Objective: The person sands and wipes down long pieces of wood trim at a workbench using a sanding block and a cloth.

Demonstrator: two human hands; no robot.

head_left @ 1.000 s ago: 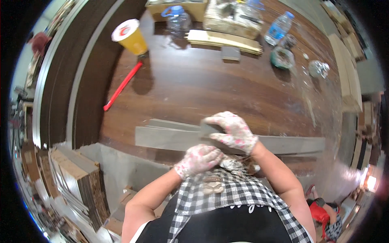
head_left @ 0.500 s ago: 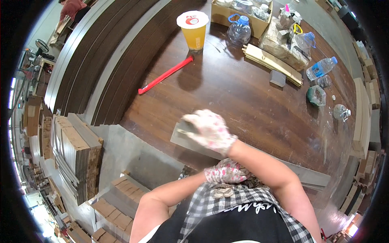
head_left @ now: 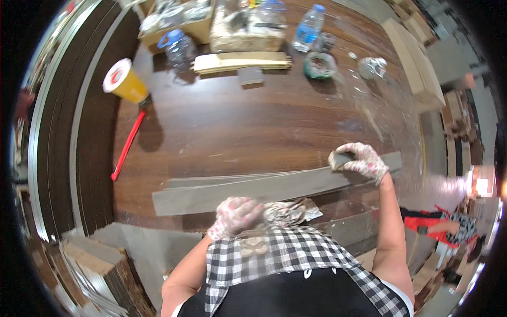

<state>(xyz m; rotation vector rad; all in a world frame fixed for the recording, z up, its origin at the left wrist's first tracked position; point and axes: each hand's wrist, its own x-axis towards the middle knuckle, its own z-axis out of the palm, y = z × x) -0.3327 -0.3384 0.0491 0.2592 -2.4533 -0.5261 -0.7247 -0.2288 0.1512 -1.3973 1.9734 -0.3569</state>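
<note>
A long grey board (head_left: 288, 185) lies slantwise along the near side of the brown table, over another grey strip (head_left: 190, 183). Near its right end, my right hand (head_left: 364, 161), in a white floral glove, grips a grey sanding block (head_left: 339, 160) between thumb and fingers, at the board's surface. My left hand (head_left: 236, 215), in a matching glove, is at the board's near edge, left of centre. Its fingers look curled, slightly blurred, and what they hold, if anything, is hidden. Right beside it lies a crumpled patterned cloth (head_left: 288, 212).
Across the table's far side are a blue-capped jug (head_left: 179, 50), pale strips (head_left: 240, 62), a grey block (head_left: 250, 76), a water bottle (head_left: 308, 29) and a cut green container (head_left: 319, 66). A yellow cup (head_left: 127, 82) and red stick (head_left: 128, 145) stand left. Someone in red (head_left: 438, 224) is at right.
My right hand has swept with the sanding block from the board's left end to its right end. My left hand has moved out leftward from my body. The view has turned right.
</note>
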